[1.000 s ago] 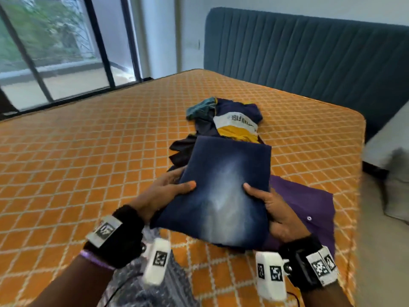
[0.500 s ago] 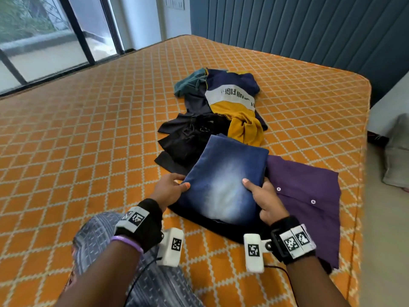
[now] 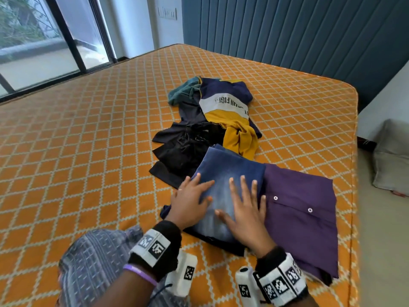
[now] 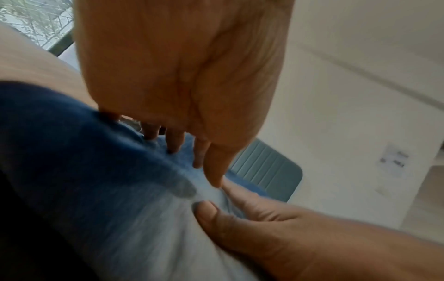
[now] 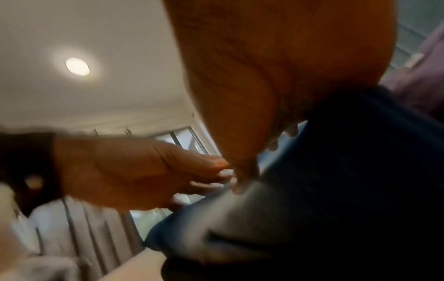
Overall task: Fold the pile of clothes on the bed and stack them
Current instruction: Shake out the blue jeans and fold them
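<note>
On the orange quilted bed (image 3: 88, 151), the unfolded pile (image 3: 212, 120) of a black garment, a teal piece and a navy-and-yellow shirt lay beyond the hands, waiting its turn. The left hand (image 3: 190, 200) lay flat on the folded jeans (image 3: 230, 171), fingers straight and spread, gripping nothing. Beside it the right hand (image 3: 243, 209) pressed the same denim with splayed fingers, likely to flatten the fold so the stack would sit level. The jeans rested on a dark garment, touching the folded purple shirt (image 3: 301, 209) to their right.
</note>
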### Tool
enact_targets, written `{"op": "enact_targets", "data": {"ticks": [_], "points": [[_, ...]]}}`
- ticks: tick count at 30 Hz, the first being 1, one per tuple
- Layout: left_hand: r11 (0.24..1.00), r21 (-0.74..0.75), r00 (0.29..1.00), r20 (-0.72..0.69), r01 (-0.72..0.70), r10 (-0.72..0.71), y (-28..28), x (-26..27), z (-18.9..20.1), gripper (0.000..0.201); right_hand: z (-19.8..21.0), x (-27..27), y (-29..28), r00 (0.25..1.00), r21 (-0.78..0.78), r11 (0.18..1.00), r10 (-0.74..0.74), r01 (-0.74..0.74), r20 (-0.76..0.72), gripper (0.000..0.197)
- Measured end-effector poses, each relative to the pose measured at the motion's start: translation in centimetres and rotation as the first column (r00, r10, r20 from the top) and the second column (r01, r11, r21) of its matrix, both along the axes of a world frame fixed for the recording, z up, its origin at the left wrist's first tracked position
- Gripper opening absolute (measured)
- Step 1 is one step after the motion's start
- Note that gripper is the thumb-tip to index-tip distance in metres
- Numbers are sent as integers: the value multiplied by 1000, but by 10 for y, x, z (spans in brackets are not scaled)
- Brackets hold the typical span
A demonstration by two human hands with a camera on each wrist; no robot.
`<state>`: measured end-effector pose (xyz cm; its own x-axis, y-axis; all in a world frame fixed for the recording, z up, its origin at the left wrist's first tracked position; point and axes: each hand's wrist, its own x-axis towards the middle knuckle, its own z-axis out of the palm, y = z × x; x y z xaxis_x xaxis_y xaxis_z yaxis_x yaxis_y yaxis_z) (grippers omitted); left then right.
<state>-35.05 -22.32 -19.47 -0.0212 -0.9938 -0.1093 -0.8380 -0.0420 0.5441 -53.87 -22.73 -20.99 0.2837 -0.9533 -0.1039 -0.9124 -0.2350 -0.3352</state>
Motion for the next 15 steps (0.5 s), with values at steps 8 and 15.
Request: {"op": "enact_targets", "data": {"ticks": [8,15], "points": [[945,328,989,141,3,-52,-3,-13,-38,93,-58,7,-16,991,-80,997,-33,22,-128,82],[975,217,997,74,-35,19,5,-12,-33,90,8,6,-41,989,51,999,-11,19,-144,61]]}}
